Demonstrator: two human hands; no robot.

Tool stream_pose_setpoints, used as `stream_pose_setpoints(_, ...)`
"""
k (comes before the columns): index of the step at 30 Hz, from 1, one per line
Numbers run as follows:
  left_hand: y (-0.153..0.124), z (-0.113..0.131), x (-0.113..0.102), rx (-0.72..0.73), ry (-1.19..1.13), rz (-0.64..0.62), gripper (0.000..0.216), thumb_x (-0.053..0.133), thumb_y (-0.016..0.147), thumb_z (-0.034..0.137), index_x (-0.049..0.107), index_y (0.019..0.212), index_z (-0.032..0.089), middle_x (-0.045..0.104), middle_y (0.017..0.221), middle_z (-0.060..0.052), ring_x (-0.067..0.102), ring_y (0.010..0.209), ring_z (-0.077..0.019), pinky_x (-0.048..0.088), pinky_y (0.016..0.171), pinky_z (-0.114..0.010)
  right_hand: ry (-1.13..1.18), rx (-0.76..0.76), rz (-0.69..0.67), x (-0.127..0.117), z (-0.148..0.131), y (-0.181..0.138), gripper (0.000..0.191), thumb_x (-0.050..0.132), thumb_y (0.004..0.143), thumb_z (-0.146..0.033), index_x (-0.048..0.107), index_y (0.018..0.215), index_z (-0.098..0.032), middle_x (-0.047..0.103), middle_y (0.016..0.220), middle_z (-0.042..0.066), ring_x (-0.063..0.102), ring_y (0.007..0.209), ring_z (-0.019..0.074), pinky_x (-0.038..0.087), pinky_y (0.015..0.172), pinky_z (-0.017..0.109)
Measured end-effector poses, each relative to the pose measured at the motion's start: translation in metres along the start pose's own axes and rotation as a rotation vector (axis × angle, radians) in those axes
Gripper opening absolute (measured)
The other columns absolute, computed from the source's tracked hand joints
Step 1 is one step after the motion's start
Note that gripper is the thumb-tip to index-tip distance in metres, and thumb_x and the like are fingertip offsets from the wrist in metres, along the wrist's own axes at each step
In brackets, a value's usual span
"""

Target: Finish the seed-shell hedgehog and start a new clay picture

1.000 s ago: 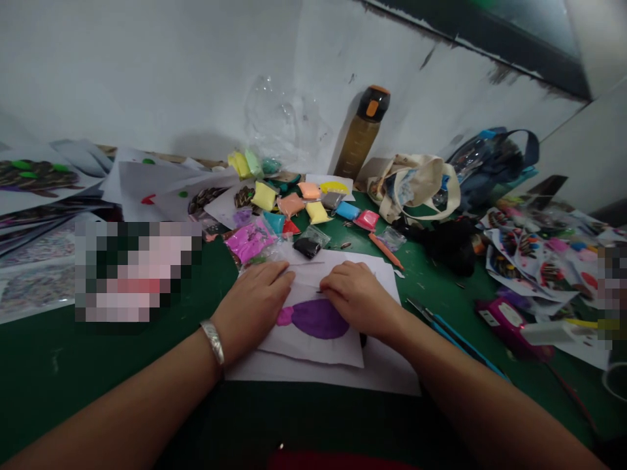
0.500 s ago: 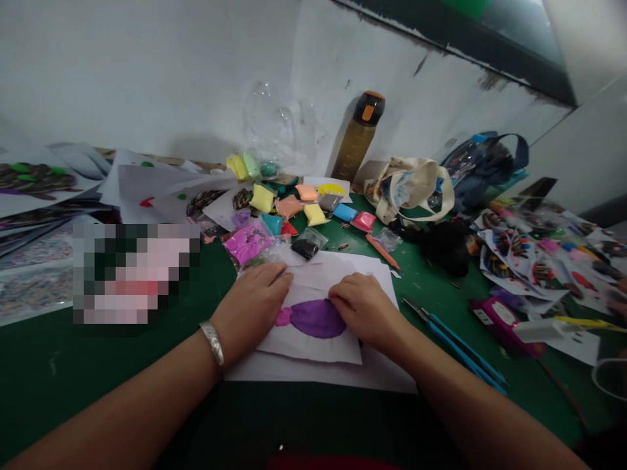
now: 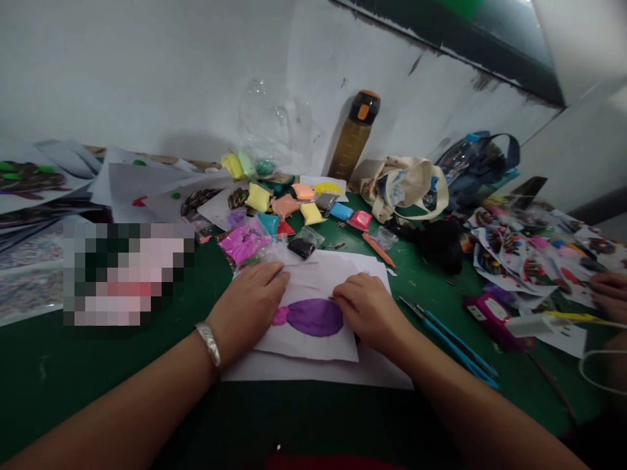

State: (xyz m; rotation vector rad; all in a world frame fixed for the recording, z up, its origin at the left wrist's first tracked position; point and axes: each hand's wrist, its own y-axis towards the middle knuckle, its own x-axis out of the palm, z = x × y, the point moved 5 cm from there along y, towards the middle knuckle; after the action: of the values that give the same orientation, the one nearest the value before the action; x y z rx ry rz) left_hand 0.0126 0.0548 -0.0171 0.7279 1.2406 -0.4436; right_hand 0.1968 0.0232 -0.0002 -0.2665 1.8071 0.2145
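A white paper sheet (image 3: 313,349) lies on a larger sheet (image 3: 377,375). It carries a flat purple clay oval (image 3: 313,318) with a small pink clay round (image 3: 279,316) at its left end. My left hand (image 3: 255,301) rests flat on the paper's left side, fingers stretched out, partly covering the pink round. My right hand (image 3: 365,303) is closed in a pinch at the oval's upper right edge. A small dark sliver, which looks like a sunflower seed (image 3: 332,298), sticks out from its fingertips. The right fingers hide the rest of the seed.
Behind the paper lie bagged coloured clays, among them pink (image 3: 243,241) and black (image 3: 302,247). Blue-handled tweezers (image 3: 458,346) and a magenta device (image 3: 494,316) are on the right. A bottle (image 3: 353,138) stands by the wall. Another person's hand (image 3: 610,290) shows far right.
My right hand has shifted slightly away from the purple oval's upper edge, and the dark seed now shows at its fingertips. My left hand stays put. The whole view has drifted slightly.
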Motion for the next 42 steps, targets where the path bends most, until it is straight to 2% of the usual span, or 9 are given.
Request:
stream_pose_setpoints(14,0.001,0.002,0.000,-0.001,0.024,-0.050,0.035,0.045,0.089,0.010,0.057,0.122,0.009,0.053,0.127,-0.016,0.049,0.115,-0.0279,0.040,0.100,-0.046,-0.024,0.107,0.015,-0.001,0.001,-0.011,0.018,0.052,0.089,-0.018,0.068,0.082,-0.020,0.064,0.081,0.003,0.053,0.082,0.0178,0.029,0.071,0.030)
stream_pose_setpoints(30,0.001,0.004,-0.004,0.020,0.026,-0.002,0.034,0.043,0.089,0.009,0.058,0.120,0.008,0.055,0.123,-0.017,0.050,0.111,-0.0273,0.042,0.098,-0.045,-0.020,0.103,0.049,0.002,-0.002,-0.015,0.018,0.050,0.089,-0.018,0.067,0.086,-0.021,0.064,0.080,0.003,0.053,0.081,0.0180,0.029,0.073,0.030)
stream_pose_setpoints(42,0.002,0.005,-0.005,0.000,0.014,-0.021,0.035,0.043,0.088,0.007,0.057,0.120,0.008,0.056,0.121,-0.017,0.051,0.112,-0.0281,0.043,0.097,-0.046,-0.033,0.102,0.072,0.001,-0.002,-0.018,0.018,0.050,0.089,-0.018,0.068,0.088,-0.021,0.064,0.080,0.003,0.053,0.081,0.0184,0.029,0.073,0.030)
